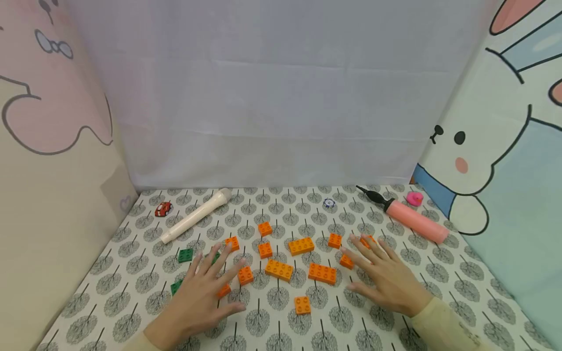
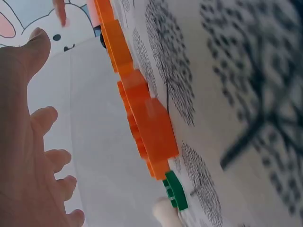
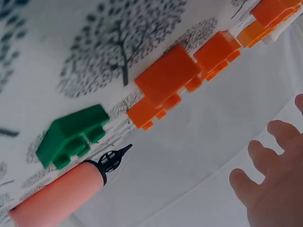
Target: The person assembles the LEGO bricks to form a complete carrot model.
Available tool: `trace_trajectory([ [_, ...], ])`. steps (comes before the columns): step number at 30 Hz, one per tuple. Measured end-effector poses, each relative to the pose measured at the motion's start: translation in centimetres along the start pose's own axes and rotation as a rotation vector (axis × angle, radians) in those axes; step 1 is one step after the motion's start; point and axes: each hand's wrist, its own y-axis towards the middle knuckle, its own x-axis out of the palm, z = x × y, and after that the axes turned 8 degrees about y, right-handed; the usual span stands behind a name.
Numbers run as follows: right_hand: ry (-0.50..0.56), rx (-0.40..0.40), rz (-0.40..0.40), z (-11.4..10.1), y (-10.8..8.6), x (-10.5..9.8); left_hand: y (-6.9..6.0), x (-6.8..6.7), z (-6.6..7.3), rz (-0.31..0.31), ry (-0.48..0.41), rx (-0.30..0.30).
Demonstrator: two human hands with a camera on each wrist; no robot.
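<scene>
Above the left part of the cloth, my left hand (image 1: 193, 297) is spread with its fingers apart, holding nothing. Beneath and around it lie green bricks (image 1: 185, 255) and orange bricks (image 1: 245, 276), some partly covered by the hand. My right hand (image 1: 384, 278) also hovers with spread fingers, near orange bricks (image 1: 346, 262) on the right. A green brick (image 3: 73, 135) shows in the right wrist view; the head view does not show it. Between the hands lie orange-yellow long bricks (image 1: 279, 269), a long orange brick (image 1: 322, 273) and a small orange brick (image 1: 302, 305).
Along the back lie a red toy car (image 1: 163, 209), a white stick-like tube (image 1: 195, 217) with a rounded end, a small blue-and-white disc (image 1: 329, 203), a pink hand pump (image 1: 414, 222) with a black nozzle and a pink toy duck (image 1: 414, 198). Curtains enclose the tree-print cloth (image 1: 259, 321).
</scene>
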Motion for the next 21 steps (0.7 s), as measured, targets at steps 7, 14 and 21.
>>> trace_trajectory([
  [7,0.104,-0.022,-0.005,-1.2,1.3,0.6,1.3,0.4,2.2,-0.09,-0.119,0.065],
  [14,0.208,-0.064,-0.038,-2.9,2.8,1.7,3.3,0.6,5.4,-0.18,-0.2,0.247],
  [21,0.223,-0.019,-0.118,-4.2,3.5,2.2,5.4,1.1,8.9,-0.133,-0.175,0.343],
])
